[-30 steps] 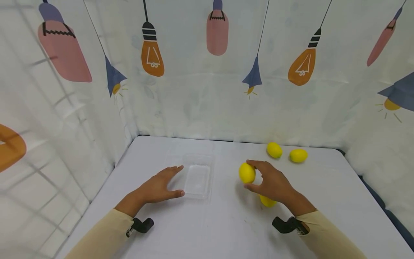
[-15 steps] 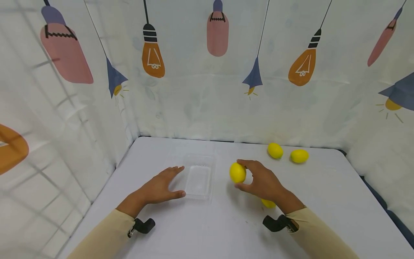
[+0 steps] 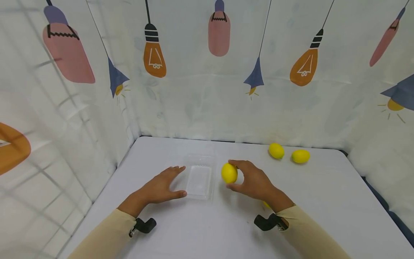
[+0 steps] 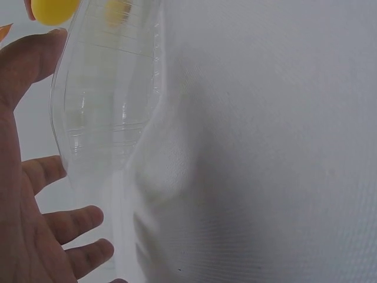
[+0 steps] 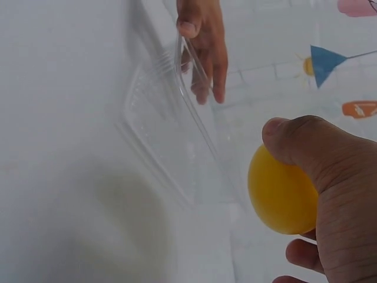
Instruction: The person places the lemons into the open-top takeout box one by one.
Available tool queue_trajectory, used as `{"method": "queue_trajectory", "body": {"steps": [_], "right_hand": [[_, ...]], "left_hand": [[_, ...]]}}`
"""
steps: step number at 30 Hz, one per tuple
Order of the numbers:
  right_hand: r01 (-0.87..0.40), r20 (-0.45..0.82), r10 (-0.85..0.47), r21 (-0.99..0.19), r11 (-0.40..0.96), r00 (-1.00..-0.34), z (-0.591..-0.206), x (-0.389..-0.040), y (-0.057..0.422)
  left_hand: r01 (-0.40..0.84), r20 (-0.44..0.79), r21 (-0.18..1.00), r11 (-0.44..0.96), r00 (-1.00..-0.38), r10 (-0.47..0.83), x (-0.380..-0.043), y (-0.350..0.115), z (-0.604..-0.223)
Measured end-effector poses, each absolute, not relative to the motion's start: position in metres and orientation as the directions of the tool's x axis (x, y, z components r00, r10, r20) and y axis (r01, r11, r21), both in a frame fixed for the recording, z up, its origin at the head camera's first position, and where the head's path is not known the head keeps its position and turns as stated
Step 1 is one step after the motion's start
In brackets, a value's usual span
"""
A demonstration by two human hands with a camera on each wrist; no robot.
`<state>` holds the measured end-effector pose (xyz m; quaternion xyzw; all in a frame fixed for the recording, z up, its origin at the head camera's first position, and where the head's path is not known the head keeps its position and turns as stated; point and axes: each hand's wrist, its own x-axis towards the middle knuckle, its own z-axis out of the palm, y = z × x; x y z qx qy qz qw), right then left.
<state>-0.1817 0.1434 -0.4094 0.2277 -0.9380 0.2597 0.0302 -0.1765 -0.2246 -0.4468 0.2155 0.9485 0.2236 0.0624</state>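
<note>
My right hand (image 3: 253,180) pinches a yellow lemon (image 3: 229,173) between thumb and fingers, held above the white table just right of a clear plastic container (image 3: 198,181). In the right wrist view the thumb lies over the top of the lemon (image 5: 281,191). My left hand (image 3: 159,186) is spread at the container's left side, thumb and fingers apart. The left wrist view has the thumb tip right at the rim of the container (image 4: 112,76), with the other fingers along its side.
Two more lemons, one (image 3: 276,151) beside another (image 3: 300,156), lie at the back right of the table (image 3: 200,233). A further lemon (image 3: 266,204) is mostly hidden under my right wrist. A white curtain (image 3: 200,104) printed with lamps encloses the table.
My right hand has carried the lemon leftward, close to the container's right edge. The lemon beneath the right wrist has become more covered. My left hand has stayed in place.
</note>
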Motion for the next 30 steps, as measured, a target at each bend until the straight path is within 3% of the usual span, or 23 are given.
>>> {"method": "queue_trajectory", "body": {"steps": [30], "right_hand": [[-0.477,0.138,-0.468,-0.447,0.757,-0.873,-0.417,-0.191,0.088]], "left_hand": [[0.320,-0.075,0.443,0.838,-0.918,0.390,-0.174,-0.223,-0.443]]}}
